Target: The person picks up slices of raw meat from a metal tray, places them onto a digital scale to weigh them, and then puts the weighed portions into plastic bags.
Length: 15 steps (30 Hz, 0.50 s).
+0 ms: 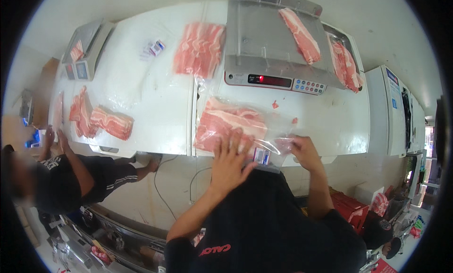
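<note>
A clear plastic bag [278, 131] of sliced bacon [231, 117] lies flat at the near edge of the white counter. My left hand [231, 155] rests on it, fingers spread and pressed down over the meat. At the bag's right end, my right hand [304, 151] pinches the loose plastic between thumb and fingers. Between my hands a printed label [261, 155] shows near the counter edge. Just beyond, a second bag of bacon slices [199, 49] lies flat.
Beyond my hands stands a steel-topped scale [264, 42] with a bacon slab [300, 35] on it; a tray of bacon [345, 65] sits to its right. On the left are bacon piles [112, 122], a label [157, 47], a smaller scale [85, 51] and a co-worker [61, 178].
</note>
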Motion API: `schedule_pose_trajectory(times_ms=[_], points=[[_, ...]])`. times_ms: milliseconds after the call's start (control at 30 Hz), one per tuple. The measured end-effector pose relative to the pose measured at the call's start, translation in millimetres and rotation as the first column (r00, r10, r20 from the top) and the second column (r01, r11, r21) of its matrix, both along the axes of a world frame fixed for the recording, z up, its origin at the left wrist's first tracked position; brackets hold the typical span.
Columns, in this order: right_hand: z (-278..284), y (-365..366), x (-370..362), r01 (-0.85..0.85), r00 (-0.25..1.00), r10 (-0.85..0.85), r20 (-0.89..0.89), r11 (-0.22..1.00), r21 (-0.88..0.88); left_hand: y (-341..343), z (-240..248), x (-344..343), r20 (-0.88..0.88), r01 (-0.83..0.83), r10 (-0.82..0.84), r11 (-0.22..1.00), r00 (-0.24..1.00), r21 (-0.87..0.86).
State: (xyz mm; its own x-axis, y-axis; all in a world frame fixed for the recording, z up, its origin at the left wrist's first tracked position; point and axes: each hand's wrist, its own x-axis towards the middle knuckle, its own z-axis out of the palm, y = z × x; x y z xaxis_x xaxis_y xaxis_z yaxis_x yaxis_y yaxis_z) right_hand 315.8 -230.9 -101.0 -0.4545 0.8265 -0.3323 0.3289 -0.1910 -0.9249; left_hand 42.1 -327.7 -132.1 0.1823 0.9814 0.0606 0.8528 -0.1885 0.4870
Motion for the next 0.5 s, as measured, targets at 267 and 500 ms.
schedule_pose_trajectory(times_ms=[267, 500], points=[[93.1, 194.8, 38.1, -0.13, 0.807, -0.507, 0.303, 0.349, 0.928, 0.4, 20.8, 77.8, -0.003, 0.164, -0.164, 0.986, 0.986, 0.021], [85.2, 298.5, 4.0, -0.237, 0.669, -0.393, 0.631, 0.692, 0.682, 10.6, 29.4, 100.1, -0.068, 0.113, -0.108, 0.992, 0.992, 0.061]])
